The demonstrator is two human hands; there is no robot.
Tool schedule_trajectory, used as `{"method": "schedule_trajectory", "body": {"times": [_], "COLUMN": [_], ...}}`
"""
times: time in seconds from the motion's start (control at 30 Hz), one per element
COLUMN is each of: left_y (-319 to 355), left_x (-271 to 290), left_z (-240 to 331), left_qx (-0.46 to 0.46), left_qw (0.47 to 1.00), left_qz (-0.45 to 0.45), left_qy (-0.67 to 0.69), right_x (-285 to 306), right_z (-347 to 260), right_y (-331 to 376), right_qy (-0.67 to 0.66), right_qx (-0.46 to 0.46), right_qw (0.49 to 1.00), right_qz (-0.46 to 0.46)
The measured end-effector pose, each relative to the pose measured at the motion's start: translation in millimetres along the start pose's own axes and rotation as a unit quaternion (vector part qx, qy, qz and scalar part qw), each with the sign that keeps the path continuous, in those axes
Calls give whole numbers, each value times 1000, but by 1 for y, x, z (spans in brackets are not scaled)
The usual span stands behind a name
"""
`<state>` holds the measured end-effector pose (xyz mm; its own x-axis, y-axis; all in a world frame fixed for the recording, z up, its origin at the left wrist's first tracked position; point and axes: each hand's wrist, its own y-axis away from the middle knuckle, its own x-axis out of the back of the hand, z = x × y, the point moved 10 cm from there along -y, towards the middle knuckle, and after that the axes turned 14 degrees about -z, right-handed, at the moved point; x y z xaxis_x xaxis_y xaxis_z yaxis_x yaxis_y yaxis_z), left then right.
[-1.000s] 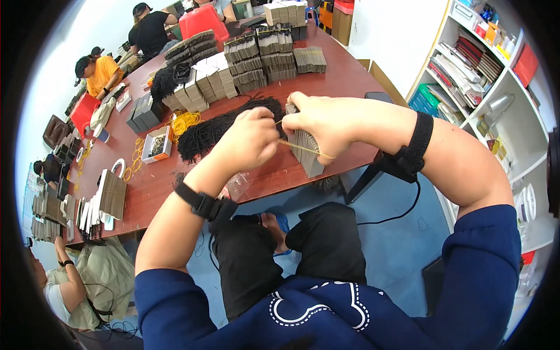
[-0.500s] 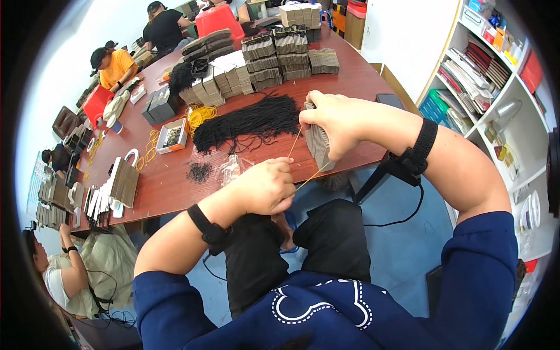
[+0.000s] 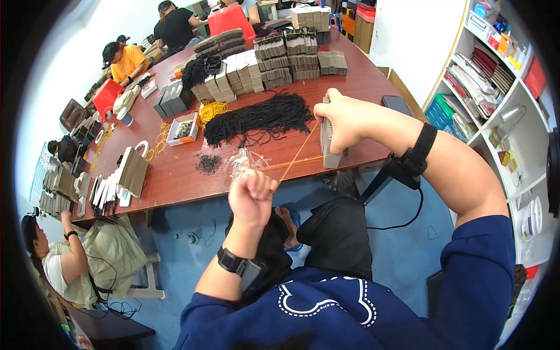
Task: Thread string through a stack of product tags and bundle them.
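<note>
My right hand [image 3: 343, 121] grips a grey, layered stack [image 3: 328, 140]; my closed left hand [image 3: 251, 197], nearer, holds a thin tan band [image 3: 298, 156] taut.

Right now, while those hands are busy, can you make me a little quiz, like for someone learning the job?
1. Which hand grips the stack at the table's edge?
A) left
B) right
C) neither

2. True or false: the band is stretched straight.

3. Fill in the colour: the cords lying on the table are ____.

Key:
1: B, the right hand.
2: True, it is pulled out from the stack toward the left hand.
3: black.
</note>
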<state>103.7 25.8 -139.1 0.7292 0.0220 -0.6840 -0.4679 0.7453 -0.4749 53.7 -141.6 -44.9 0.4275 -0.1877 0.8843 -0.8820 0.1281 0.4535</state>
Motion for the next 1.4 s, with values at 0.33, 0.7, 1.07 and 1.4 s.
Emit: {"method": "schedule_trajectory", "body": {"times": [0.33,0.7,1.07,1.4], "left_y": [-47,-113,-149,-159], "left_x": [-52,-54,-30,-48], "left_z": [-21,-41,-62,-51], "left_qx": [84,214,450,315], "left_qw": [991,760,431,499], "left_qz": [-78,-139,-211,-178], "left_qy": [63,-598,-753,-787], "right_x": [-3,4,0,31], "right_z": [4,16,15,55], "right_y": [-12,-24,-25,-44], "right_qy": [-29,-169,-398,-160], "right_qx": [-121,-132,-17,-140], "right_qw": [992,977,916,971], "right_qz": [-11,-12,-53,113]}}
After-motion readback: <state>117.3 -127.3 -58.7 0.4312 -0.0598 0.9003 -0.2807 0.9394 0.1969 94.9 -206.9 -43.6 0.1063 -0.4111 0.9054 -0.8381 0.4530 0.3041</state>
